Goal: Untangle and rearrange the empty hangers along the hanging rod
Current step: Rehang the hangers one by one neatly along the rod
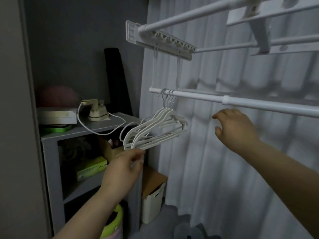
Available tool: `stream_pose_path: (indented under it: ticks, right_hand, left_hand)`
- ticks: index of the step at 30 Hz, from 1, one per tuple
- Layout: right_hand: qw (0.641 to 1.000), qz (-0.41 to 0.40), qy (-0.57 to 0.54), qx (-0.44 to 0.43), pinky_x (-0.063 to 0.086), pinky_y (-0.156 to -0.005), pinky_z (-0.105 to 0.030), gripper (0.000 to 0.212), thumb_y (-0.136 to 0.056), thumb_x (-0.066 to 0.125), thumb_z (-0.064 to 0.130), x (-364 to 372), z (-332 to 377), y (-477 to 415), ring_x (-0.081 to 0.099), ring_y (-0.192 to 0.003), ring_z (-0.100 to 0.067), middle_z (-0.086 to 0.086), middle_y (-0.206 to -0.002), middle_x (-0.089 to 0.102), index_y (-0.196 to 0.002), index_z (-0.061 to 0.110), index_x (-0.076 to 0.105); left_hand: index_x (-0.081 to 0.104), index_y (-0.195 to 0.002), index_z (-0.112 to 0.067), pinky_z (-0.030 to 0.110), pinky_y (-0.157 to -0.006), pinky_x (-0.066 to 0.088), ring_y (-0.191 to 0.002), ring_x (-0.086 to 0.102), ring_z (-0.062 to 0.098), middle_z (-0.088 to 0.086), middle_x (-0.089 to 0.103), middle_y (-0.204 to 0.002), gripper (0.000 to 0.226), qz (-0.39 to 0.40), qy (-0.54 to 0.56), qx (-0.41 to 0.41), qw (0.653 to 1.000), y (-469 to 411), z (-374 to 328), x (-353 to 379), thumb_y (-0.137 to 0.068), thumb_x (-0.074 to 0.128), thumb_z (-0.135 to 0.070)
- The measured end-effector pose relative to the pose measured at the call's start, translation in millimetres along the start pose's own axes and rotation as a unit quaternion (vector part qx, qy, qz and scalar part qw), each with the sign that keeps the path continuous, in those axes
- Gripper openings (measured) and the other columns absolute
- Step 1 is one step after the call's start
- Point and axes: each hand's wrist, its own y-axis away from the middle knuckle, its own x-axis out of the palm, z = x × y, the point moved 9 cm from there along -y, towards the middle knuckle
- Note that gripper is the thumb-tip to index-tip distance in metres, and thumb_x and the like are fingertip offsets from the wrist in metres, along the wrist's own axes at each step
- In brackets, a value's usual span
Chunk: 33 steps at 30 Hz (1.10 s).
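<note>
Several white empty hangers (156, 128) hang bunched together by their metal hooks near the left end of the white hanging rod (250, 103). They swing out to the left and overlap each other. My left hand (123, 167) reaches up from below, and its fingertips pinch the lower left corner of the bunch. My right hand (234, 126) hovers just below the rod, to the right of the hangers, fingers loosely spread and holding nothing.
A grey shelf unit (50, 152) stands at the left with a small iron (95, 110) and its cord on top. A white bin (152, 202) sits on the floor below the hangers. White curtains (215, 152) hang behind the rod, with a drying rack (165, 41) overhead.
</note>
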Motion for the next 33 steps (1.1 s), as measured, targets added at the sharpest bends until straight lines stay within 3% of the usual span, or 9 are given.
stream_pose_path:
  ticks: [4, 9, 13, 16, 18, 21, 25, 30, 33]
  right_hand:
    - [0.994, -0.051, 0.096, -0.03, 0.051, -0.074, -0.058, 0.046, -0.043, 0.082, -0.006, 30, -1, -33, 0.066, -0.084, -0.045, -0.028, -0.093, 0.068, -0.087, -0.006, 0.068]
    - [0.965, -0.139, 0.216, -0.047, 0.046, -0.076, -0.065, 0.03, -0.063, 0.049, -0.003, 30, 10, -77, 0.066, -0.084, -0.045, -0.029, -0.09, 0.068, -0.088, -0.007, 0.065]
    - [0.968, -0.163, 0.192, -0.023, 0.05, -0.064, -0.059, 0.019, -0.053, 0.062, -0.013, 28, 3, -91, 0.059, -0.052, -0.04, -0.028, -0.059, 0.059, -0.072, -0.011, 0.061]
    - [0.966, -0.186, 0.177, -0.041, 0.052, -0.057, -0.049, 0.019, -0.061, 0.044, -0.006, 31, 0, -98, 0.056, -0.047, -0.036, -0.025, -0.056, 0.057, -0.071, -0.009, 0.06]
    - [0.963, -0.203, 0.173, -0.042, 0.051, -0.054, -0.042, 0.014, -0.062, 0.049, -0.006, 30, 0, -102, 0.055, -0.044, -0.034, -0.021, -0.054, 0.057, -0.07, -0.006, 0.061]
    - [0.967, -0.195, 0.16, -0.03, 0.05, -0.052, -0.036, 0.031, -0.043, 0.077, -0.009, 37, -8, -110, 0.055, -0.043, -0.032, -0.018, -0.053, 0.059, -0.07, -0.003, 0.062]
    - [0.964, -0.21, 0.156, -0.038, 0.048, -0.051, -0.029, 0.038, -0.038, 0.08, -0.005, 38, -6, -111, 0.056, -0.044, -0.03, -0.016, -0.056, 0.061, -0.072, -0.001, 0.064]
    - [0.96, -0.239, 0.139, -0.041, 0.048, -0.055, -0.03, 0.036, -0.045, 0.078, -0.005, 35, -7, -108, 0.059, -0.05, -0.033, -0.019, -0.063, 0.064, -0.078, -0.003, 0.064]
    - [0.941, -0.291, 0.158, -0.068, 0.041, -0.08, -0.041, 0.029, -0.065, 0.054, 0.004, 35, 1, -100, 0.063, -0.08, -0.037, -0.022, -0.087, 0.069, -0.091, -0.003, 0.064]
  left_hand:
    - [0.066, -0.109, -0.011, 0.025, -0.087, 0.042, -0.106, 0.058, 0.024, 0.004, 0.063, -0.112, 0.035, 0.007, -0.107, 0.086, 0.99, -29, 8, 19, -0.075, 0.066, 0.0]
    - [0.065, -0.107, -0.005, 0.042, -0.076, 0.054, -0.092, 0.066, 0.035, 0.015, 0.068, -0.104, 0.052, -0.019, -0.205, 0.1, 0.973, -84, 21, 37, -0.058, 0.079, -0.005]
    - [0.068, -0.096, -0.009, 0.041, -0.062, 0.054, -0.073, 0.068, 0.035, 0.011, 0.072, -0.084, 0.046, 0.001, -0.25, 0.09, 0.964, -106, 26, 53, -0.053, 0.082, -0.011]
    - [0.071, -0.08, -0.013, 0.037, -0.051, 0.052, -0.059, 0.066, 0.029, 0.006, 0.071, -0.069, 0.037, -0.009, -0.262, 0.099, 0.96, -115, 27, 57, -0.047, 0.086, -0.014]
    - [0.071, -0.075, -0.015, 0.033, -0.046, 0.05, -0.055, 0.065, 0.026, 0.004, 0.069, -0.065, 0.033, -0.018, -0.257, 0.119, 0.959, -119, 25, 57, -0.047, 0.087, -0.016]
    - [0.07, -0.076, -0.016, 0.029, -0.048, 0.045, -0.058, 0.063, 0.023, 0.002, 0.066, -0.066, 0.022, -0.026, -0.226, 0.153, 0.962, -123, 23, 55, -0.057, 0.081, -0.019]
    - [0.065, -0.07, -0.02, 0.01, -0.044, 0.027, -0.053, 0.054, 0.014, -0.004, 0.057, -0.06, 0.009, -0.038, -0.16, 0.134, 0.977, -135, 21, 44, -0.079, 0.067, -0.024]
    - [0.061, -0.095, -0.018, 0.029, -0.059, 0.037, -0.081, 0.061, 0.023, 0.001, 0.059, -0.075, 0.026, 0.021, -0.082, 0.081, 0.993, -154, 16, 54, -0.094, 0.04, -0.033]
    - [0.064, -0.097, -0.016, 0.03, -0.067, 0.043, -0.079, 0.06, 0.025, -0.001, 0.057, -0.067, 0.028, 0.07, -0.036, 0.067, 0.995, -162, 10, 68, -0.093, 0.042, -0.032]
